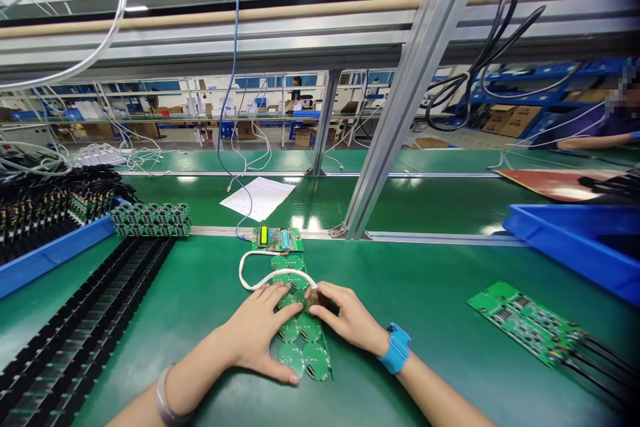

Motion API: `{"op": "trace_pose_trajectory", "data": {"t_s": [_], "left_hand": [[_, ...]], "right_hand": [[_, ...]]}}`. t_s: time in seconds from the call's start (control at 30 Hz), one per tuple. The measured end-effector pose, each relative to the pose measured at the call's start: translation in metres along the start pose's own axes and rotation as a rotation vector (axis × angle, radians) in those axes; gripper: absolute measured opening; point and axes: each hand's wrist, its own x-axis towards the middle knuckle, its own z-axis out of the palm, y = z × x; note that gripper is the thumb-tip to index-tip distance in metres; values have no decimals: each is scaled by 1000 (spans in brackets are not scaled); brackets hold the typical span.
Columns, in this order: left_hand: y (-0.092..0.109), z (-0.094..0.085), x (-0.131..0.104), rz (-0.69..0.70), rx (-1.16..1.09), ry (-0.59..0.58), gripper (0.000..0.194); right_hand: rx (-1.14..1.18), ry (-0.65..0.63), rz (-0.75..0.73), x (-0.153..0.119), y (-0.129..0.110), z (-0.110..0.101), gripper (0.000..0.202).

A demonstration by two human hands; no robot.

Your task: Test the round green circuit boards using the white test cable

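A panel of round green circuit boards point(303, 354) lies on the green bench between my hands. My left hand point(260, 333) rests on the panel's left side, its fingers spread. The thumb and fingers of my right hand point(345, 313) pinch a small brownish connector point(313, 298) over the panel's right side. From this connector a white sleeved cable point(280, 272) loops back to a green board with a lit display point(265, 235), just beyond the panel. My right wrist wears a blue strap point(396, 348).
Black slotted rails point(100, 307) and stacked round boards point(151, 219) are on the left. A blue tray point(565, 240) and a wired green board point(525, 320) lie right. Behind the display board are a paper sheet point(259, 198) and a slanted metal post point(400, 100). A person's arm point(595, 141) shows far right.
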Motion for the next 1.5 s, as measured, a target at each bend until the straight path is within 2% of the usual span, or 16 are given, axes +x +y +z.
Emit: {"op": "trace_pose_trajectory", "data": {"t_s": [0.57, 0.8, 1.2, 1.4, 1.5], "left_hand": [[-1, -3, -3, 37, -92, -65, 109], [0, -3, -3, -53, -104, -68, 113], [-1, -1, -3, -36, -87, -55, 112], [-2, 1, -4, -32, -97, -40, 113], [-1, 1, -5, -35, -101, -44, 113]], "right_hand": [[-9, 9, 30, 0, -1, 0, 19], [4, -5, 42, 1, -3, -2, 18], [18, -7, 65, 1, -6, -3, 17], [62, -29, 106, 0, -5, -11, 14], [155, -111, 126, -2, -5, -16, 12]]}}
